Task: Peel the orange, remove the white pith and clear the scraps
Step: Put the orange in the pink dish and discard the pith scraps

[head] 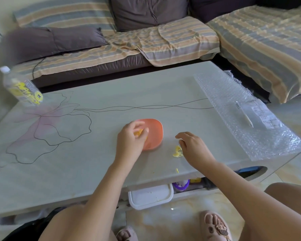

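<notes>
Orange flesh [139,133], seemingly gripped by left hand [129,138].

A pale worktop [111,87] with a drawn flower outline stands before a dark corner sofa [111,66] draped in striped covers [181,40], with grey cushions [56,40] on it. The floor [181,214] is glossy marbled tile, cream and amber. Soft daylight fills the room.

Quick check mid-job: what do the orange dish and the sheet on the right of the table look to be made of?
Orange dish: probably plastic, smooth and matte, judging by its even colour and thin rounded rim.
Sheet: clear plastic bubble wrap, glossy, with rows of small air pockets catching the light.
</notes>
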`<state>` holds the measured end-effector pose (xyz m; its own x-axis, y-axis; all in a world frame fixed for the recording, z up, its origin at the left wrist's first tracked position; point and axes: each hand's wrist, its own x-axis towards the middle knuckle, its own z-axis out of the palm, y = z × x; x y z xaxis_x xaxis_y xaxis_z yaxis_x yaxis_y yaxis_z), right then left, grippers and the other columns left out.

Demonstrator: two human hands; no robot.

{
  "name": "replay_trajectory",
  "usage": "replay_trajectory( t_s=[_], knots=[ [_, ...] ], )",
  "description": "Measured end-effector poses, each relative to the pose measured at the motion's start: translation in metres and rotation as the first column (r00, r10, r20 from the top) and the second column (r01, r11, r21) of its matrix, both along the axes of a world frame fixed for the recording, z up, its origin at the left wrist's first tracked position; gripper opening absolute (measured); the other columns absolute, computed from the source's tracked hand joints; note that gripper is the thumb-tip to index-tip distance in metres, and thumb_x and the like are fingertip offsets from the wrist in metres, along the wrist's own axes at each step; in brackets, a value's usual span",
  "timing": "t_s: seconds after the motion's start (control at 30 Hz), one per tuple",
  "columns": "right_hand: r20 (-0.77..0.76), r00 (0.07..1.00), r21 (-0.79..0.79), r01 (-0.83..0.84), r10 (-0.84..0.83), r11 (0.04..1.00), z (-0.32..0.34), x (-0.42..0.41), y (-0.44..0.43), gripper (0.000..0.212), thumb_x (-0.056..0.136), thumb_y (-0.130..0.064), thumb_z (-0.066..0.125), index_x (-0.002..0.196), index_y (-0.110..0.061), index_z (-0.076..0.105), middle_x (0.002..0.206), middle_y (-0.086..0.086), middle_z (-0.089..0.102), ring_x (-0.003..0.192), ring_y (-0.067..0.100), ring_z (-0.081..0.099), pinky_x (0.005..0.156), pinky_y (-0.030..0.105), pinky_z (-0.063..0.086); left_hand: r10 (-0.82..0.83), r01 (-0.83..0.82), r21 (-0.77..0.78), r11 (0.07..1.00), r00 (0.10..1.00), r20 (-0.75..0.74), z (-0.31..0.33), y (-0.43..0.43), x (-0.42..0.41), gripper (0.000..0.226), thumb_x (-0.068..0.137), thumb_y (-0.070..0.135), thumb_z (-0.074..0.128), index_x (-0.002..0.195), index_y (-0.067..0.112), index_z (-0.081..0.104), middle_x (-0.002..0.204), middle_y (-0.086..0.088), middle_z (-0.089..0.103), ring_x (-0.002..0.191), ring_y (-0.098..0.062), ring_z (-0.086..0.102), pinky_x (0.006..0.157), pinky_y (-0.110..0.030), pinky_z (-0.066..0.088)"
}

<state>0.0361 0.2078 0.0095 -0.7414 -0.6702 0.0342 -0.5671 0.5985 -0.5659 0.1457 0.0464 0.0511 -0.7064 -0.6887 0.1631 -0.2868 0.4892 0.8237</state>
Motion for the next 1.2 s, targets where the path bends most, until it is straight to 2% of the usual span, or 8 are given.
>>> replay_trajectory(
  t_s=[0.1, 0.23, 0.37, 0.53, 0.73, 0.9, 1.03, 1.2],
  knots=[
    [0.054, 0.998, 0.108, -0.045, 0.039, 0.993, 0.002, 0.007, 0.005, 0.051, 0.091, 0.004, 0.035, 0.140, -0.006, 0.040, 0.149, 0.009, 0.036, 0.136, 0.023, 0.036, 0.108, 0.024, 0.025, -0.038, 0.089, 0.427, 0.900, 0.991, -0.126, 0.001, 0.022, 0.022, 0.013, 0.093, 0.010, 0.058, 0.091, 0.016, 0.069, 0.099, -0.003, 0.069, 0.085, -0.014, 0.067, 0.078, -0.025, 0.055],
    [0.091, 0.996, 0.157, -0.034, 0.020, 0.987, 0.001, 0.016, 0.010, 0.043, 0.092, 0.001, 0.035, 0.134, 0.002, 0.041, 0.142, 0.020, 0.042, 0.126, 0.034, 0.044, 0.101, 0.037, 0.035, -0.188, 0.097, 0.885, 0.455, 0.982, -0.011, -0.007, 0.043, 0.049, 0.027, 0.098, 0.011, 0.046, 0.092, 0.000, 0.069, 0.090, -0.017, 0.072, 0.072, -0.022, 0.072, 0.068, -0.029, 0.058],
    [0.083, 0.994, 0.169, -0.084, 0.071, 0.982, 0.000, 0.019, 0.013, 0.049, 0.095, -0.001, 0.032, 0.144, -0.006, 0.033, 0.151, 0.014, 0.031, 0.135, 0.026, 0.037, 0.107, 0.028, 0.029, -0.308, -0.019, 0.995, 0.094, 0.950, 0.047, -0.046, 0.064, 0.068, 0.037, 0.097, 0.014, 0.042, 0.089, -0.003, 0.074, 0.096, -0.019, 0.072, 0.080, -0.027, 0.073, 0.071, -0.031, 0.059],
    [0.080, 0.988, 0.189, -0.146, 0.133, 0.971, 0.002, 0.021, 0.012, 0.052, 0.095, -0.001, 0.031, 0.145, -0.014, 0.032, 0.153, 0.008, 0.028, 0.137, 0.025, 0.035, 0.108, 0.028, 0.029, -0.104, -0.030, 0.981, -0.190, 0.995, 0.010, -0.098, 0.085, 0.060, 0.039, 0.099, 0.013, 0.039, 0.096, -0.014, 0.068, 0.105, -0.029, 0.067, 0.085, -0.036, 0.071, 0.072, -0.039, 0.059],
    [0.077, 0.980, 0.234, -0.197, 0.183, 0.952, 0.002, 0.017, 0.017, 0.052, 0.095, -0.002, 0.030, 0.145, -0.015, 0.033, 0.153, 0.003, 0.028, 0.141, 0.017, 0.026, 0.113, 0.021, 0.013, 0.090, 0.019, 0.957, -0.290, 0.996, 0.008, -0.125, 0.090, 0.040, 0.039, 0.102, 0.010, 0.034, 0.102, -0.020, 0.059, 0.096, -0.032, 0.068, 0.076, -0.041, 0.071, 0.066, -0.046, 0.058],
    [0.100, 0.980, 0.189, -0.186, 0.170, 0.964, 0.001, 0.018, 0.022, 0.056, 0.090, 0.002, 0.030, 0.139, -0.020, 0.045, 0.148, -0.002, 0.040, 0.136, 0.017, 0.035, 0.112, 0.024, 0.023, 0.167, 0.090, 0.928, -0.363, 0.986, -0.030, -0.129, 0.099, 0.036, 0.043, 0.103, 0.012, 0.031, 0.105, -0.021, 0.058, 0.107, -0.035, 0.064, 0.084, -0.044, 0.069, 0.070, -0.048, 0.059],
    [0.082, 0.966, 0.183, -0.254, 0.243, 0.950, 0.002, 0.025, 0.028, 0.058, 0.088, 0.004, 0.029, 0.135, -0.022, 0.050, 0.146, -0.009, 0.042, 0.134, 0.012, 0.037, 0.105, 0.012, 0.022, 0.231, 0.129, 0.894, -0.429, 0.973, -0.030, -0.129, 0.106, 0.030, 0.047, 0.104, 0.017, 0.028, 0.114, -0.021, 0.054, 0.111, -0.037, 0.061, 0.086, -0.048, 0.068, 0.068, -0.049, 0.059],
    [0.091, 0.946, 0.169, -0.322, 0.311, 0.932, 0.002, 0.039, 0.042, 0.060, 0.086, 0.005, 0.030, 0.133, -0.025, 0.053, 0.143, -0.012, 0.045, 0.131, 0.010, 0.041, 0.104, 0.014, 0.028, 0.279, 0.152, 0.889, -0.432, 0.960, -0.029, -0.124, 0.112, 0.023, 0.050, 0.105, 0.015, 0.023, 0.098, -0.023, 0.054, 0.088, -0.037, 0.066, 0.067, -0.047, 0.068, 0.055, -0.050, 0.058]
  ],
)
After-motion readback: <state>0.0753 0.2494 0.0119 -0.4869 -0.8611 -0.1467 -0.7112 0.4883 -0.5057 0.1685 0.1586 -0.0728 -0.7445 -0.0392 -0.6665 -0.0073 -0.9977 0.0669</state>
